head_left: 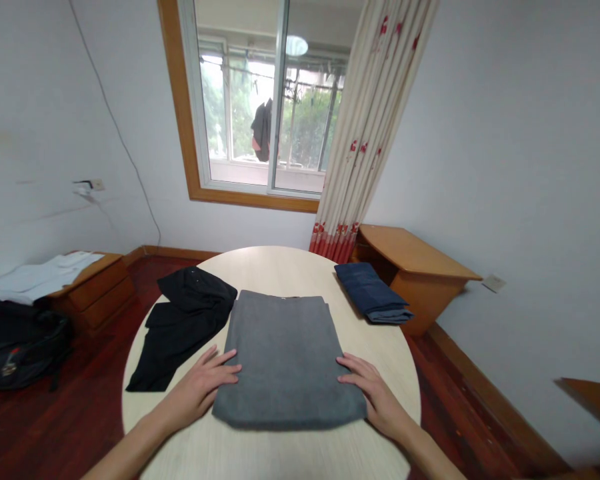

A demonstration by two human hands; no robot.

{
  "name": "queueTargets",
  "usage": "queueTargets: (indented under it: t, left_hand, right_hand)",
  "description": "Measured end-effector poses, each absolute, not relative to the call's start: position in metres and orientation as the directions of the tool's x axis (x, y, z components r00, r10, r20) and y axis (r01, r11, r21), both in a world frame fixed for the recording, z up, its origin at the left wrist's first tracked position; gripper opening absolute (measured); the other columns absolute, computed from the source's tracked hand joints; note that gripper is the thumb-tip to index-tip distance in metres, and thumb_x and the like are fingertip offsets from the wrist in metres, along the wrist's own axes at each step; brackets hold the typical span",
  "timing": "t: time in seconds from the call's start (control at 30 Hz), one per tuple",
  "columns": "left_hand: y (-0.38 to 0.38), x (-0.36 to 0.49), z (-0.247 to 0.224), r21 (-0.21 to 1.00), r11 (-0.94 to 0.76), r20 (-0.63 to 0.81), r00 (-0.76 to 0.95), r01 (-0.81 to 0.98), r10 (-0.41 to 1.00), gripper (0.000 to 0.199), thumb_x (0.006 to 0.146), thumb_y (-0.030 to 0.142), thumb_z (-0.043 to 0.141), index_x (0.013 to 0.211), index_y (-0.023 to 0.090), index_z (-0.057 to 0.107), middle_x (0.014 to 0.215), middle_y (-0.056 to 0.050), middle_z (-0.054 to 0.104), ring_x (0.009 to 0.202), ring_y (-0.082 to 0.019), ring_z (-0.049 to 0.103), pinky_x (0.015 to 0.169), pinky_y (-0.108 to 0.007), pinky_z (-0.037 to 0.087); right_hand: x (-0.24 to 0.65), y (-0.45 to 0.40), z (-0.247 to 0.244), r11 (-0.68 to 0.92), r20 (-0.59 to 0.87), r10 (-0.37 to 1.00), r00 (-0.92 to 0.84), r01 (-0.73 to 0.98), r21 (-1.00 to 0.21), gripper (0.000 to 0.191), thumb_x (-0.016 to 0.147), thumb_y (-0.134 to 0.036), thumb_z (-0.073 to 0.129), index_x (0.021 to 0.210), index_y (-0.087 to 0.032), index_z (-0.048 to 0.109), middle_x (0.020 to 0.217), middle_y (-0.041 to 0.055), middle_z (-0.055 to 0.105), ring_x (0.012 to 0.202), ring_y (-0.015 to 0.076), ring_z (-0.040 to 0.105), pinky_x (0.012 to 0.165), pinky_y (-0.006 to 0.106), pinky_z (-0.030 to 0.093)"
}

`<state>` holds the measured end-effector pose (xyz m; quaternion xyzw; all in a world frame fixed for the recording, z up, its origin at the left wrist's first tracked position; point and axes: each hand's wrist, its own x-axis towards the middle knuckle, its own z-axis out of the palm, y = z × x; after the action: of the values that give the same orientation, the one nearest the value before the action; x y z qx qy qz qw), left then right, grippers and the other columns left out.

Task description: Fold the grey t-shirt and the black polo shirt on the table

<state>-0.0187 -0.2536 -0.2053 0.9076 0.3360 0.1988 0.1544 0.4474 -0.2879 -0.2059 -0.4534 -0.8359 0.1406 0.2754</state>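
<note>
A grey garment (285,363), folded into a broad flat shape, lies on the round pale table (275,460) right in front of me. At its left edge rests my left hand (207,381), fingers spread, tips on the cloth. My right hand (367,387) touches the right edge the same way, its fingers apart. Neither hand grips the cloth. To the left lies a loosely spread black garment (190,327), touching or very close to the grey one. A dark blue garment (370,290), folded into a narrow stack, sits at the table's right rim.
Behind the table on the right stands a wooden desk (415,253) beside a long curtain (363,133). A low drawer cabinet (103,293) with white papers (55,273) is at left, near a black bag (25,347) on the floor.
</note>
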Motion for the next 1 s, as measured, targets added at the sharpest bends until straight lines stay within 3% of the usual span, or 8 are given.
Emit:
queueTargets:
  t: [0.17, 0.27, 0.33, 0.47, 0.63, 0.73, 0.87, 1.0]
  left_hand:
    - [-0.234, -0.012, -0.182, 0.588, -0.632, 0.357, 0.540, 0.504, 0.762, 0.032, 0.095, 0.029, 0.043, 0.112, 0.026, 0.071, 0.116, -0.005, 0.073, 0.117, -0.024, 0.062, 0.116, -0.046, 0.032]
    - [-0.185, 0.012, -0.159, 0.781, -0.427, 0.329, 0.282, 0.455, 0.901, 0.041, 0.091, 0.048, 0.044, 0.096, 0.018, 0.071, 0.098, -0.009, 0.075, 0.097, -0.027, 0.065, 0.096, -0.042, 0.048]
    - [-0.151, 0.030, -0.152, 0.901, -0.220, 0.222, 0.037, 0.375, 0.974, 0.051, 0.084, 0.063, 0.048, 0.086, 0.016, 0.068, 0.091, -0.010, 0.074, 0.092, -0.029, 0.065, 0.088, -0.041, 0.049]
    - [-0.124, 0.042, -0.170, 0.937, -0.107, 0.131, -0.049, 0.331, 0.990, 0.065, 0.073, 0.071, 0.054, 0.098, 0.012, 0.065, 0.090, -0.013, 0.073, 0.089, -0.030, 0.066, 0.082, -0.040, 0.050]
    - [-0.152, 0.028, -0.204, 0.967, -0.065, 0.059, 0.031, 0.248, 0.998, 0.079, 0.066, 0.061, 0.070, 0.125, 0.011, 0.053, 0.062, 0.005, 0.058, 0.063, -0.019, 0.059, 0.063, -0.029, 0.044]
    - [-0.164, 0.027, -0.203, 0.946, -0.137, 0.146, -0.010, 0.295, 0.989, 0.063, 0.071, 0.058, 0.066, 0.114, 0.013, 0.060, 0.057, 0.010, 0.041, 0.055, -0.013, 0.046, 0.056, -0.025, 0.034]
    - [-0.175, 0.026, -0.196, 0.913, -0.178, 0.227, -0.096, 0.367, 0.969, 0.045, 0.072, 0.055, 0.064, 0.095, 0.017, 0.065, 0.060, 0.008, 0.036, 0.056, -0.012, 0.040, 0.055, -0.024, 0.029]
    - [-0.199, 0.011, -0.205, 0.929, -0.120, 0.136, -0.021, 0.350, 0.990, 0.048, 0.070, 0.055, 0.066, 0.097, 0.016, 0.062, 0.059, 0.009, 0.036, 0.055, -0.012, 0.041, 0.056, -0.024, 0.030]
  right_hand:
    - [0.448, -0.258, -0.173, 0.489, 0.345, 0.872, -0.347, 0.589, -0.644, 0.028, 0.086, -0.029, 0.054, 0.106, -0.024, 0.073, 0.118, 0.0118, 0.071, 0.118, 0.0307, 0.059, 0.106, 0.052, 0.041]
    - [0.430, -0.203, -0.156, 0.343, 0.324, 0.937, -0.130, 0.512, -0.788, 0.033, 0.082, -0.040, 0.054, 0.097, -0.018, 0.072, 0.105, 0.0122, 0.073, 0.102, 0.0288, 0.065, 0.095, 0.044, 0.049]
    - [0.415, -0.167, -0.155, 0.211, 0.267, 0.961, 0.067, 0.443, -0.871, 0.042, 0.083, -0.050, 0.051, 0.099, -0.016, 0.069, 0.099, 0.0116, 0.073, 0.097, 0.0273, 0.065, 0.089, 0.040, 0.051]
    - [0.404, -0.135, -0.177, -0.018, 0.079, 0.977, 0.200, 0.441, -0.897, 0.055, 0.083, -0.057, 0.056, 0.117, -0.014, 0.063, 0.088, 0.0083, 0.070, 0.087, 0.0242, 0.066, 0.080, 0.036, 0.051]
    - [0.413, -0.156, -0.211, 0.090, 0.157, 0.983, 0.091, 0.509, -0.856, 0.072, 0.074, -0.058, 0.069, 0.130, -0.015, 0.054, 0.073, -0.0005, 0.062, 0.070, 0.0201, 0.060, 0.069, 0.033, 0.048]
    - [0.412, -0.164, -0.211, 0.143, 0.200, 0.977, 0.071, 0.477, -0.867, 0.064, 0.075, -0.056, 0.066, 0.125, -0.017, 0.055, 0.075, 0.0000, 0.063, 0.072, 0.0203, 0.061, 0.068, 0.032, 0.047]
    - [0.411, -0.169, -0.202, 0.142, 0.208, 0.973, 0.101, 0.448, -0.882, 0.056, 0.077, -0.055, 0.063, 0.120, -0.019, 0.053, 0.075, 0.0000, 0.063, 0.073, 0.0203, 0.062, 0.067, 0.031, 0.047]
    - [0.421, -0.190, -0.205, 0.095, 0.096, 0.995, -0.013, 0.341, -0.935, 0.051, 0.078, -0.053, 0.063, 0.115, -0.021, 0.050, 0.079, 0.0019, 0.066, 0.076, 0.0212, 0.064, 0.066, 0.031, 0.048]
